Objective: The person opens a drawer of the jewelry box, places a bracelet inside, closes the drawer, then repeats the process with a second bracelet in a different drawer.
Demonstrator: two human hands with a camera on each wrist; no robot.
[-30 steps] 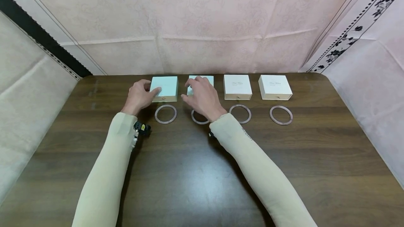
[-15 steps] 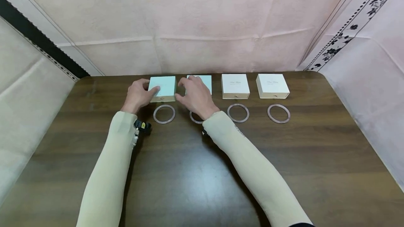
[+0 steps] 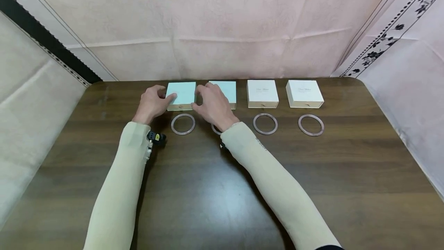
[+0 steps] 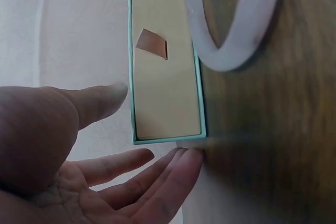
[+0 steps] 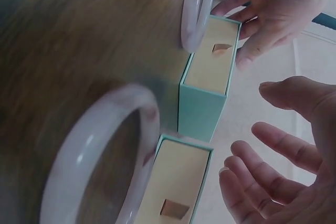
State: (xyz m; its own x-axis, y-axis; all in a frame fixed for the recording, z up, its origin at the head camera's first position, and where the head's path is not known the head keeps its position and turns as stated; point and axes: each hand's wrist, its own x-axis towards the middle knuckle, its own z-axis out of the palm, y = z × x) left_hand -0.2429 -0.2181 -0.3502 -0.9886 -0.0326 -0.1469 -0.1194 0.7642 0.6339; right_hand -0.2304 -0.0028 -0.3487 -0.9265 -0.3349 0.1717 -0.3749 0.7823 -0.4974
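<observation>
My left hand (image 3: 151, 104) is at the left side of the leftmost teal drawer box (image 3: 182, 92), its thumb over the lid's edge. In the left wrist view the fingers lie relaxed along the end of this box (image 4: 167, 98), whose drawer front has a small ribbon tab. My right hand (image 3: 216, 105) reaches between that box and a second teal box (image 3: 227, 91), partly covering the latter. Its fingers are spread, slightly bent and hold nothing. A pale lilac bangle (image 3: 172, 125) lies before the first box; another bangle (image 5: 79, 150), before the second, is partly hidden by my right hand in the head view.
Two white boxes (image 3: 262, 93) stand to the right in the same row along the back edge of the wooden table (image 3: 194, 188). Before each lies a bangle (image 3: 311, 115). Pale patterned cloth (image 3: 222, 22) hangs behind the table.
My right hand has shifted left from over the second teal box to the gap beside the first one, uncovering more of the second. The left hand has stayed at the first box.
</observation>
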